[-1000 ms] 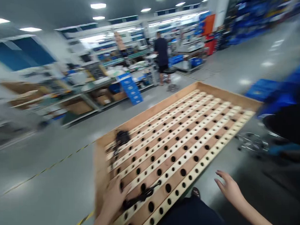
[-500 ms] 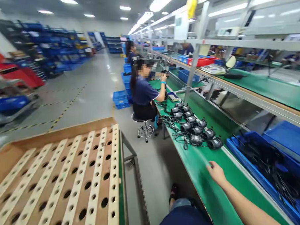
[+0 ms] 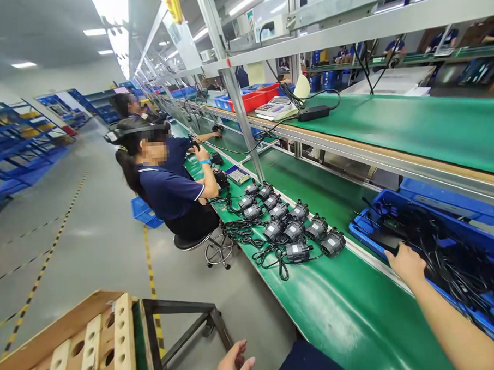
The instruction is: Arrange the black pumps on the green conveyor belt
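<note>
My right hand (image 3: 406, 264) is at the near rim of a blue bin (image 3: 366, 240). Its fingers are curled around something dark at the fingertips, too hidden to name. Inside the bin lies a tangle of black cables (image 3: 450, 258) with dark parts among them. Low in the view, my left hand (image 3: 233, 364) is held beside the bench with thumb and fingers apart, holding nothing. Several black motor-like units (image 3: 298, 252) with white labels stand in rows on the green bench top (image 3: 329, 301), their cords (image 3: 266, 258) coiled on the left side.
A wooden rack with drilled strips (image 3: 124, 332) is at lower left, beside a dark metal frame (image 3: 178, 305). A co-worker (image 3: 165, 180) sits on a stool at the bench, handling a dark part. A metal post (image 3: 239, 109) and upper shelf (image 3: 412, 128) flank the bench.
The view has turned right, away from the wooden rack. My right hand has gone from above the green bench top to the blue bin. My left hand has come into view.
</note>
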Demonstrator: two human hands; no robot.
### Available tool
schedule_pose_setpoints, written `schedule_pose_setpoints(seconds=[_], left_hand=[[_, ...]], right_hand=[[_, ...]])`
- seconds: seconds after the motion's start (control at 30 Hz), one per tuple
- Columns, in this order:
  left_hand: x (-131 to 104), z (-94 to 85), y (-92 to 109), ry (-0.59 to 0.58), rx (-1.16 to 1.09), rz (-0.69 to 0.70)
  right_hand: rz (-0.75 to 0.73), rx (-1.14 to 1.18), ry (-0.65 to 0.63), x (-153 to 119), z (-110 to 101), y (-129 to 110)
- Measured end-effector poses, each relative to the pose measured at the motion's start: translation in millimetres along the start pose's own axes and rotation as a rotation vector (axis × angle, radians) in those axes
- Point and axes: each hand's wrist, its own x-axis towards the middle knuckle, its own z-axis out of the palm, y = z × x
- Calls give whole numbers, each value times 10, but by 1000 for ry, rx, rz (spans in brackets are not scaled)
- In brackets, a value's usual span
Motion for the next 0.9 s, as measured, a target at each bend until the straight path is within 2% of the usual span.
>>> schedule_pose_setpoints(seconds=[0.13,0.23,0.3,0.37,0.5,0.57,0.7,0.8,0.9], left_hand=[[411,38,432,-78,94,74],[719,11,595,-106,137,87],[956,-105,659,-83,148,110],[1240,-302,731,-7,143,174],[2041,-850,990,159,129,315],[2585,-1154,1204,221,135,351],[3820,-1694,1762,331,158,430],[4620,-1894,2085,344,156,487],[5071,-1848,2157,289,146,516]], right_hand=[[-60,1,0,11,163,138],[-76,51,86,-83,252,165],[-39,90,186,-165,273,85],[-17,135,283,-254,261,-104],[-144,253,336,-468,231,-781],[-251,311,309,-604,261,-1214],[-449,344,239,-782,389,-2139],[-569,288,183,-616,452,-2851],[-593,216,125,-150,446,-3616]])
